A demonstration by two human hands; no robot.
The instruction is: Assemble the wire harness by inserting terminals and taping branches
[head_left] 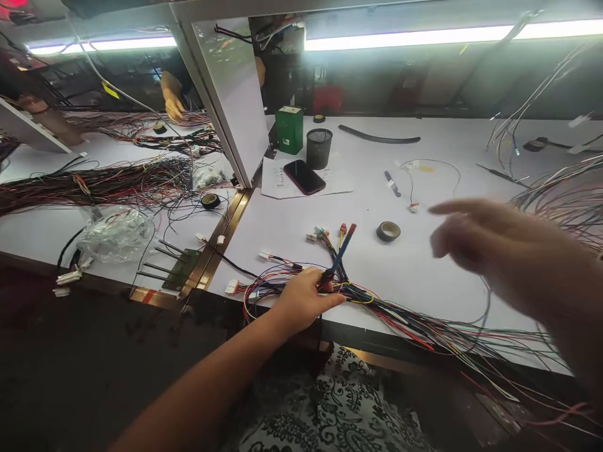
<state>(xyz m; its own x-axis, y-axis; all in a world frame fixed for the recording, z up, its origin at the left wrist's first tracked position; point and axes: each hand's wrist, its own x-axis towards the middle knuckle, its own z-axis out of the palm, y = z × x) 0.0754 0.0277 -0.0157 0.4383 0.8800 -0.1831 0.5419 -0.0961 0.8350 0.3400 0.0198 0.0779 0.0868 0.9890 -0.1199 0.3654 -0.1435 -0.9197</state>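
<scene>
My left hand (308, 298) is closed around a wire harness (362, 294) near the bench's front edge. A blue strip with a reddish tip (346, 248) sticks up from that grip; what it is I cannot tell. Several connectors fan out beyond the fingers, among them a red one (343, 228) and a white one (232, 287). Loose wires trail off to the right. My right hand (490, 242), blurred by motion, hovers over the bench with one finger stretched out and nothing visible in it. Left of it lies a roll of black tape (388, 231).
A phone (305, 176) lies on paper beside a mesh cup (319, 149) and a green box (289, 130). Further right are a black tube (379, 136), a cutter-like tool (392, 183) and spread wires (565, 207). Beyond the metal divider (217, 94), another person's hand (174, 107) is among wires.
</scene>
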